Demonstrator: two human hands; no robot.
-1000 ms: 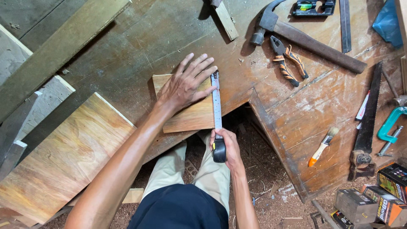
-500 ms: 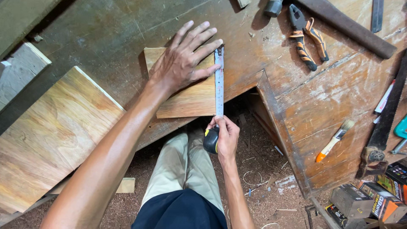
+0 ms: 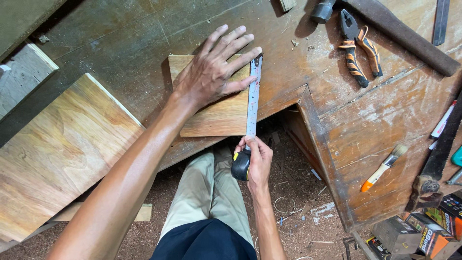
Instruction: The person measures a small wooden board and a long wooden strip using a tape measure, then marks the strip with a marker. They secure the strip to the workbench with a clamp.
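Observation:
My left hand (image 3: 211, 72) lies flat with spread fingers on a small rectangular wood piece (image 3: 221, 115) on the worn workbench (image 3: 115, 43). Its index finger touches the tip of a tape measure blade (image 3: 252, 96), which runs along the right edge of the wood piece. My right hand (image 3: 257, 163) grips the black and yellow tape measure case (image 3: 240, 166) just below the bench edge, above my legs.
A large plywood board (image 3: 57, 149) lies at left. Orange-handled pliers (image 3: 358, 50), a hammer (image 3: 399, 33), a paintbrush (image 3: 385, 166) and a handsaw (image 3: 438, 159) lie on the right bench part. Boxes (image 3: 433, 231) sit at lower right. Sawdust covers the floor.
The view has shifted slightly, so bench and tools sit higher in the frame. My left hand stays on the wood piece and the tape stays stretched along its right edge.

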